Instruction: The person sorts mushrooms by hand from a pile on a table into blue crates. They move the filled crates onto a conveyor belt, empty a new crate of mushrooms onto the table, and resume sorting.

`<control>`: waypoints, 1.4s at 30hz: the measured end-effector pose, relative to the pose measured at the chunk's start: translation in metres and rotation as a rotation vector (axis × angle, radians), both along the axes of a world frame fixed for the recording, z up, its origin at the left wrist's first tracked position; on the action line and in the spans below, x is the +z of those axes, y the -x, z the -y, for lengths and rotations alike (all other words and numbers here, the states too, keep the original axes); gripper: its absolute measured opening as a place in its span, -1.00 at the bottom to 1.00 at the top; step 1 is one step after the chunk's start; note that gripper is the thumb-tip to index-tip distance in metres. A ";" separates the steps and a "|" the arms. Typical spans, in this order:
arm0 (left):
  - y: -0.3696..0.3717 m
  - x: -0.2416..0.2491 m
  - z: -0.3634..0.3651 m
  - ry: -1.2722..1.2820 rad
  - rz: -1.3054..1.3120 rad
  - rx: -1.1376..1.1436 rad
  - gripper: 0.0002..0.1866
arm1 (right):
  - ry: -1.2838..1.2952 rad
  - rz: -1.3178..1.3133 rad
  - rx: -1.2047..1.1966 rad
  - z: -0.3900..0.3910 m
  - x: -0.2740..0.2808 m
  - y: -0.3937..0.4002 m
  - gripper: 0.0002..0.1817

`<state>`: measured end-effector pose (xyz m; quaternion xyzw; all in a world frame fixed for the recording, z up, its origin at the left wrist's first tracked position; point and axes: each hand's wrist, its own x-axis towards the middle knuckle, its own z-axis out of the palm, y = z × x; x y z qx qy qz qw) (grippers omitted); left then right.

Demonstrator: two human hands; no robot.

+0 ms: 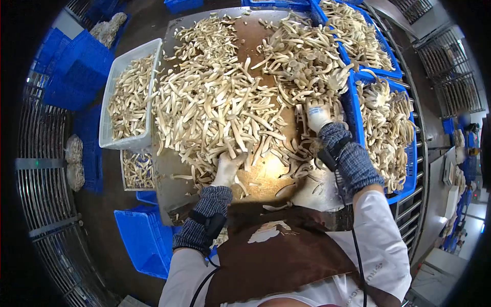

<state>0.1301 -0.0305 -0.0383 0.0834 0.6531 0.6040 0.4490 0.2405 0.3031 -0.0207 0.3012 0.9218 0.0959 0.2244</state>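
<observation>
My left hand (227, 169), in a pale glove with a grey knitted sleeve, is at the near edge of a wide heap of long-stemmed mushrooms (209, 102). Its fingers are closed around a mushroom (239, 146). My right hand (318, 116), also gloved, reaches into the near end of a second pile of mushrooms (307, 61), whose caps are browner and clustered. Its fingers are curled over mushrooms there, partly hidden among them. Both piles lie on a metal work table (266, 176), with loose pieces scattered between my hands.
To the right, blue crates (356, 110) full of mushrooms stand along a roller conveyor (415, 204). A white basket (105, 120) of mushrooms sits at the table's left edge, above a smaller tray (124, 171). A blue bin (135, 240) is at lower left, and blue crates (76, 71) are stacked farther off.
</observation>
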 end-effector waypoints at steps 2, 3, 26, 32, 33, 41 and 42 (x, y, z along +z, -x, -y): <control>0.002 -0.013 -0.003 0.152 0.007 -0.037 -0.60 | -0.075 0.141 0.123 -0.009 -0.030 0.008 -0.47; 0.001 -0.016 -0.004 0.121 0.039 -0.048 -0.62 | -0.026 0.199 0.130 -0.008 -0.033 0.013 -0.46; -0.010 -0.021 -0.016 -0.206 0.136 0.038 -0.26 | 1.073 -0.966 -0.377 0.184 -0.009 0.027 -0.26; 0.007 0.004 0.011 -0.037 0.360 0.105 -0.48 | 1.442 -1.141 -0.904 0.193 0.028 0.023 -0.40; -0.008 0.004 0.006 -0.098 0.380 0.120 -0.54 | 1.310 -1.060 -0.714 0.196 0.004 0.025 -0.44; -0.002 -0.029 0.015 -0.376 0.674 0.179 -0.63 | 1.379 -0.854 -0.561 0.207 -0.012 0.018 -0.39; -0.002 -0.028 0.017 -0.520 0.774 0.124 -0.60 | 1.330 -0.838 -0.448 0.214 -0.010 0.017 -0.34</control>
